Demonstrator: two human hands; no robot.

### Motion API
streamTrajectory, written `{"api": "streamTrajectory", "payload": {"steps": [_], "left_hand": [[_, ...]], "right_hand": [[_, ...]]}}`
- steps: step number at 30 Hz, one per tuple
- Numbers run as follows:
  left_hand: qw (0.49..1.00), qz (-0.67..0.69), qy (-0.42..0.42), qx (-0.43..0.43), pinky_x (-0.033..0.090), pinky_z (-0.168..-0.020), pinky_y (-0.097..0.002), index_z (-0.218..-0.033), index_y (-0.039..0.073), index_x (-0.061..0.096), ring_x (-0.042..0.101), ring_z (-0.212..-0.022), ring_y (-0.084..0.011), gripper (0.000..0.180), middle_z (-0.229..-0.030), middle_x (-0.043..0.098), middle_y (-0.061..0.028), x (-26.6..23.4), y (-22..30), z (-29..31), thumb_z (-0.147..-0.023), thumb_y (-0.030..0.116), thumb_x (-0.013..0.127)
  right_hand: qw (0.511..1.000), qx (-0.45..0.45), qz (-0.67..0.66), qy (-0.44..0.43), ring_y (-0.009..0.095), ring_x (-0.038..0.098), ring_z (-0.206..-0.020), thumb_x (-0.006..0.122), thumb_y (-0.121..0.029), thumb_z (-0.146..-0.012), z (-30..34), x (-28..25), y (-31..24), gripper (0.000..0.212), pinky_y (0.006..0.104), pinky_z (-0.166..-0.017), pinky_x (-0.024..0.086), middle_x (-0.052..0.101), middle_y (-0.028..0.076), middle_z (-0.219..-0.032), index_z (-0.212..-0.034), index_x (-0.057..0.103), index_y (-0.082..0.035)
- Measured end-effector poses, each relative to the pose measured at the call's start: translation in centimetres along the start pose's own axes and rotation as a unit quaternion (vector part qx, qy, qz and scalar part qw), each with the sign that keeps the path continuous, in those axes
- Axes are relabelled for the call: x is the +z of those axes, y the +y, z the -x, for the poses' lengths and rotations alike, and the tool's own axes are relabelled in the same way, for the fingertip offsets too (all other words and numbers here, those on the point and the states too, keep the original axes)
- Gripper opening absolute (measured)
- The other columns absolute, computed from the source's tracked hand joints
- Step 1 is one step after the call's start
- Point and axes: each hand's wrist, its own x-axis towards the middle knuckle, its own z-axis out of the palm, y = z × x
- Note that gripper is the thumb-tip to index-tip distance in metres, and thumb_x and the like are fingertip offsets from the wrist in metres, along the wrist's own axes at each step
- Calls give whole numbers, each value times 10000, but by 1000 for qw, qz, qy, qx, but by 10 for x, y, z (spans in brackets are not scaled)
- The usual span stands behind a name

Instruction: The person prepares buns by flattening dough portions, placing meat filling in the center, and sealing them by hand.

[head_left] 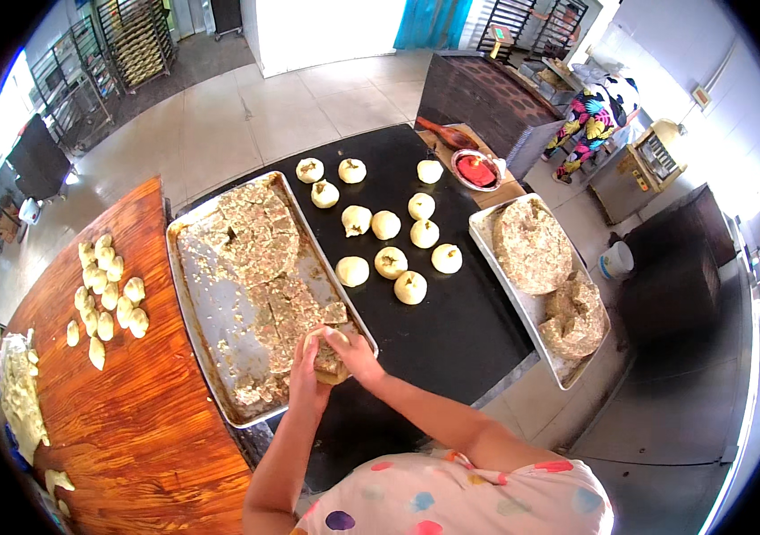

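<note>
Head view: my left hand (306, 361) and right hand (351, 352) close together around a filled dough piece (328, 358), over the filling tray's (191, 294) near corner. Best to pinch edges evenly, sealing filling inside. Finished buns (391, 260) lie beyond my right hand.

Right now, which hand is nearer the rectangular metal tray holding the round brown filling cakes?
Right. The right hand is on the dough piece, on the side facing that tray; the left hand is on the far side, over the other tray.

Bright daylight, sharp, fisheye-bent edges.
</note>
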Motion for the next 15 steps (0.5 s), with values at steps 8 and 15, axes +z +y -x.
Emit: {"api": "streamTrajectory", "payload": {"steps": [8, 15], "left_hand": [[997, -37, 70, 10, 490, -894, -340, -1179, 98, 594, 607, -1036, -170, 578, -1083, 636, -39, 5, 9, -11, -970, 613, 438], [977, -155, 114, 90, 473, -908, -348, -1177, 74, 599, 595, -999, -175, 673, -1092, 630, -36, -25, 9, -23, -991, 646, 297]], "right_hand": [[948, -211, 231, 56, 306, 654, -1010, 477, -372, -1019, -2, 35, -13, 421, 358, -943, 467, 691, 176, -1074, -1097, 687, -16], [963, -222, 123, 90, 211, 660, -852, 545, -230, -983, 4, 67, -6, 248, 364, -763, 506, 683, 82, -907, -983, 684, -25]]}}
